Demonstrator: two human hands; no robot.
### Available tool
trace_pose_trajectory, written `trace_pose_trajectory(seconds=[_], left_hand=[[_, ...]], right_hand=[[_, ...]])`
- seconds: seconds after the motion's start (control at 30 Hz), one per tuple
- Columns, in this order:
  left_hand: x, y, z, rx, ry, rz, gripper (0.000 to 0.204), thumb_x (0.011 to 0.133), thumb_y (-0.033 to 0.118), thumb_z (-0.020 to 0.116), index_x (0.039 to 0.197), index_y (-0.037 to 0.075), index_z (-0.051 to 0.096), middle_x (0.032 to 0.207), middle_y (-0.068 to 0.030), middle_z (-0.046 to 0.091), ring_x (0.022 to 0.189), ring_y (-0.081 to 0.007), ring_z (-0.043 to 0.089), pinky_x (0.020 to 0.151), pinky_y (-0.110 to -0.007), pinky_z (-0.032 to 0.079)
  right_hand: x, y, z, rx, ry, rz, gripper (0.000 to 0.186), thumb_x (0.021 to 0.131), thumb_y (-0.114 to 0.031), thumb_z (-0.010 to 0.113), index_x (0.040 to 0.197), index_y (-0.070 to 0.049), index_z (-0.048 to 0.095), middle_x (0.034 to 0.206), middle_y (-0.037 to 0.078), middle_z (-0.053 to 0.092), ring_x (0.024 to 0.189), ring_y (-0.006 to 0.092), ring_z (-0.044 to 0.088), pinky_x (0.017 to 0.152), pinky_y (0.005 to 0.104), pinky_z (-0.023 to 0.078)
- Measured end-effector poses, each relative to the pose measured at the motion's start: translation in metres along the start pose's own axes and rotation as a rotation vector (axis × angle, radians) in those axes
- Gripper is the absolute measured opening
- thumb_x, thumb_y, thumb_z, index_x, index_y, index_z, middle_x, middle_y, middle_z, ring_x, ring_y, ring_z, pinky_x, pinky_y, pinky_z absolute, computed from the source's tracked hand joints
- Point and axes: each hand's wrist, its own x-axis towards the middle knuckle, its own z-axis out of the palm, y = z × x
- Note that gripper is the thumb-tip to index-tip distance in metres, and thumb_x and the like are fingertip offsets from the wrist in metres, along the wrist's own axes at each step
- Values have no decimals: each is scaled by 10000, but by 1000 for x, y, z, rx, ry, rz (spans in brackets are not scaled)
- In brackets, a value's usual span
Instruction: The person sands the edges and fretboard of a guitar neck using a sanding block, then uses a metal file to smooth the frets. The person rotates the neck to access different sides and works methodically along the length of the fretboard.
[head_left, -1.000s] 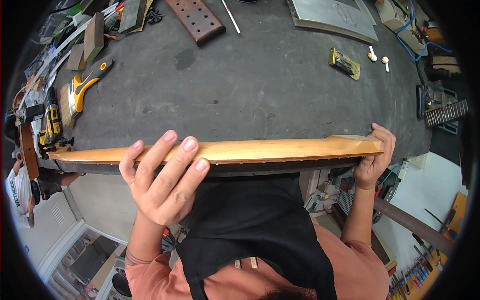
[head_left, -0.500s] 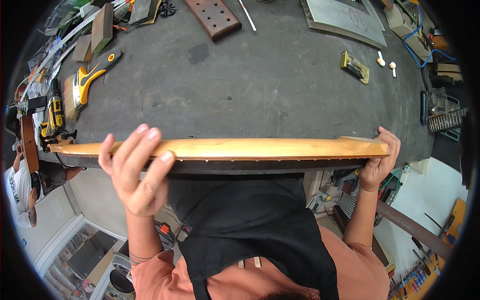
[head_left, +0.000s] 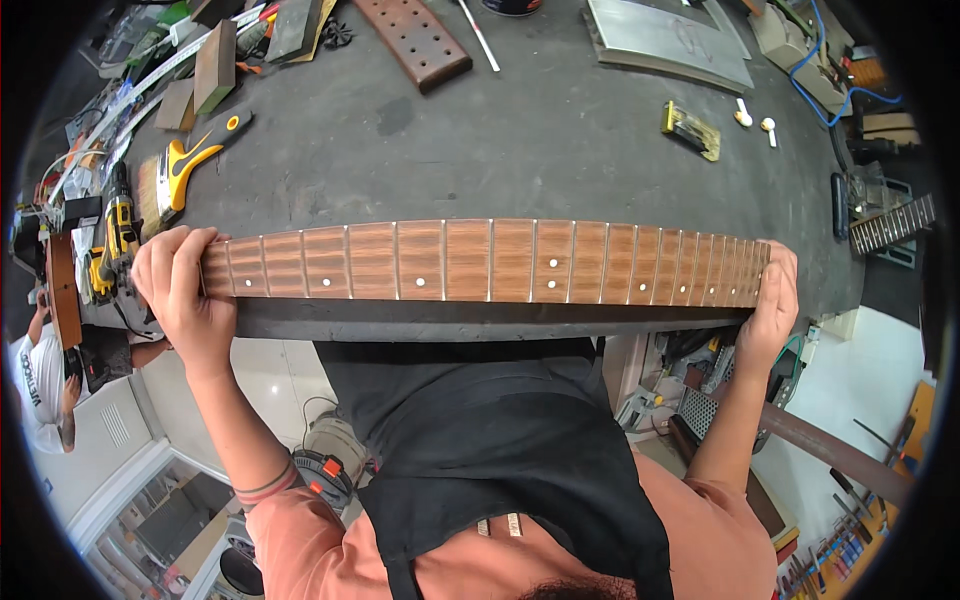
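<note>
A guitar neck (head_left: pixel 467 262) stretches crosswise over the near edge of the dark workbench, its brown wooden fretboard with metal frets and white dot inlays turned toward me. Around its left end my left hand (head_left: pixel 183 285) is closed, hiding the headstock. My right hand (head_left: pixel 774 295) grips the other end, with the thumb along the near edge and the fingers mostly out of sight behind the wood. The underside of the neck cannot be seen.
On the left of the bench (head_left: pixel 520 150) lie a yellow-handled brush (head_left: pixel 190 165) and a yellow power drill (head_left: pixel 118 225). A drilled brown block (head_left: pixel 415 45), a metal plate (head_left: pixel 670 42), a small yellow-and-black case (head_left: pixel 690 130) and white earbuds (head_left: pixel 768 127) sit farther off. Another person (head_left: pixel 42 375) is at far left.
The neck has rolled from its pale side to show the fretboard. My left hand has moved left along it and closed around the end; my right hand keeps its end.
</note>
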Motion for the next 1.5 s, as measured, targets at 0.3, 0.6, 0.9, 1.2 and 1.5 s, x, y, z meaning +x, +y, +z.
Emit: trace_pose_trajectory(seconds=[0.3, 0.6, 0.9, 1.2, 1.5], left_hand=[[-20, -3, 10, -71, -35, -158, 603, 748, -143, 718, 1308, 59, 818, 1279, -142, 792, 1259, -387, 734, 1141, -499, 548], [-28, -14, -2, -169, -32, -137, 435, 812, -90, 808, 1231, 28, 827, 1265, -116, 823, 1327, -362, 758, 1312, -586, 497], [-4, -21, -17, -158, -70, -102, 421, 842, 272, 980, 1151, 52, 797, 1126, -80, 789, 1211, -325, 721, 1313, -570, 404], [-36, -17, 24, -170, 244, -193, 370, 1109, 293, 795, 1400, 69, 751, 1455, -121, 783, 1461, -368, 688, 1364, -614, 355], [-37, -18, 25, -199, 280, -208, 371, 1079, 259, 822, 1390, 71, 749, 1431, -118, 784, 1460, -373, 687, 1366, -639, 362]], right_hand=[[20, 6, 2, -214, 1, 35, 264, 1209, -122, 574, 1067, 88, 651, 1256, 140, 725, 1343, 297, 608, 1201, 443, 441], [29, -16, 8, -154, -191, -154, 726, 1083, -516, 796, 1621, -61, 620, 1633, 166, 645, 1530, 323, 593, 1306, 475, 420], [39, -6, 18, 124, -93, -36, 585, 1171, -478, 736, 1518, -24, 612, 1521, 147, 710, 1440, 277, 638, 1298, 440, 433], [40, -4, 21, 22, -69, -48, 554, 1239, -456, 605, 1572, -15, 567, 1498, 171, 707, 1418, 284, 644, 1288, 446, 438], [38, 5, 21, -12, -46, -46, 591, 1248, -508, 562, 1572, -14, 565, 1503, 180, 711, 1439, 300, 635, 1299, 465, 429]])
